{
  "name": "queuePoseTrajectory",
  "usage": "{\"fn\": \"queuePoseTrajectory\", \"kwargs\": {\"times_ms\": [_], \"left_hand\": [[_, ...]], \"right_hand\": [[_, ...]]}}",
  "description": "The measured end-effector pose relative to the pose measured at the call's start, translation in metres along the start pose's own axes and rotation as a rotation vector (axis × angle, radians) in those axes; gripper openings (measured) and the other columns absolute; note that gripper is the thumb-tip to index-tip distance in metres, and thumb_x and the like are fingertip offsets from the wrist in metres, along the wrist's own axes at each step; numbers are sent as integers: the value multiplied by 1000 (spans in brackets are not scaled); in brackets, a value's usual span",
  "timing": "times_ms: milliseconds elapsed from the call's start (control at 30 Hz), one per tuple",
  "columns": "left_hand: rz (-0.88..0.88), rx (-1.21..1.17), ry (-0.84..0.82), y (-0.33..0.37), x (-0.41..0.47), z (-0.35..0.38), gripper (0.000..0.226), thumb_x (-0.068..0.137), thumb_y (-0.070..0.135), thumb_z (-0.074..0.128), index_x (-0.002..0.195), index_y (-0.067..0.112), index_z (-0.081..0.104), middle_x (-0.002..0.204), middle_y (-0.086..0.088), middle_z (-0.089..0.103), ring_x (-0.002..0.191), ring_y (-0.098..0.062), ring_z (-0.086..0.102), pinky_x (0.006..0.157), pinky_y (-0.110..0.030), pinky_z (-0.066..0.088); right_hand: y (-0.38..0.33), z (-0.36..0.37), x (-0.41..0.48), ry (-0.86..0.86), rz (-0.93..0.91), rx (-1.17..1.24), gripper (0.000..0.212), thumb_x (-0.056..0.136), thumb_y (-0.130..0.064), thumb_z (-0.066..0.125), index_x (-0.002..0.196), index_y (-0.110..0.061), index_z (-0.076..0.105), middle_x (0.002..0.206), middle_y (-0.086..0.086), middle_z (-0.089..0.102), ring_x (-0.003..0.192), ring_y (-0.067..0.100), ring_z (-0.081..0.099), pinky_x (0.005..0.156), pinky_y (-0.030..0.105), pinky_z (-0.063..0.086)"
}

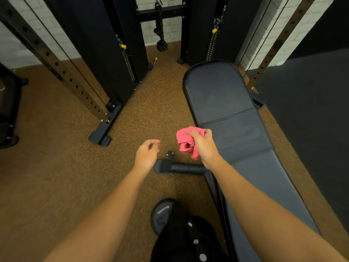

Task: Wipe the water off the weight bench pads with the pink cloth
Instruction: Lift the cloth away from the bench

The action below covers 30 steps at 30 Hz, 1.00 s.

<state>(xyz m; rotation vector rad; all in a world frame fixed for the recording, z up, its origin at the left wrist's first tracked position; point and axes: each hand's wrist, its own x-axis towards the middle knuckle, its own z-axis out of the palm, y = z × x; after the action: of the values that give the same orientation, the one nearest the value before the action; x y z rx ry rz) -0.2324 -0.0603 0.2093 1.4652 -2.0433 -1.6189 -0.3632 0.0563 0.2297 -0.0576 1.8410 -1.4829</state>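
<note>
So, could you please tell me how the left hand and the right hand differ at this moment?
The right hand grips the bunched pink cloth, while the left hand holds nothing, its fingers loosely curled. The right hand is at the side edge of the weight bench; the left hand is over the brown floor, apart from the bench. Both are bare, on arms stretched forward.

The light is dim, warm and even, with soft shadows. The brick wall [160, 33] far beyond the right hand [204, 146] is the brightest patch. Just right of that hand the bench pad [222, 95] gives a dull sheen, its logo smeared. The left hand [148, 156] blurs slightly at the fingertips. Far to its left the rack uprights [56, 63] lean, bent by the lens. The pink cloth [186, 143] gripped in the right hand is the one vivid colour.
</note>
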Motion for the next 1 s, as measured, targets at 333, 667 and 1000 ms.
{"fn": "queuePoseTrajectory", "kwargs": {"times_ms": [333, 667, 1000], "left_hand": [[-180, -213, 242, -92, -111, -60, 19, 98, 11, 43, 102, 14, 61, 110, -7, 62, 95, -18, 58, 93, -34, 45], [-230, -266, 254, -160, -173, -47, 20, 98, 11, 43, 95, 17, 62, 102, -3, 63, 86, -15, 58, 74, -21, 44], [-269, -175, 199, -276, -145, -30, 21, 98, 13, 43, 94, 23, 61, 98, 4, 62, 90, -15, 59, 78, -21, 44]], "right_hand": [[74, -11, -85, -343, 398, 499, 28, 92, -13, 36, 112, -4, 52, 110, 23, 61, 99, 38, 59, 84, 45, 44], [174, -3, -108, -202, 419, -148, 29, 93, -22, 54, 114, -5, 61, 89, 14, 67, 65, 24, 59, 44, 25, 41], [309, 51, -80, -170, -100, -963, 38, 89, -14, 57, 128, -14, 54, 120, 19, 53, 111, 36, 52, 98, 37, 41]]}}
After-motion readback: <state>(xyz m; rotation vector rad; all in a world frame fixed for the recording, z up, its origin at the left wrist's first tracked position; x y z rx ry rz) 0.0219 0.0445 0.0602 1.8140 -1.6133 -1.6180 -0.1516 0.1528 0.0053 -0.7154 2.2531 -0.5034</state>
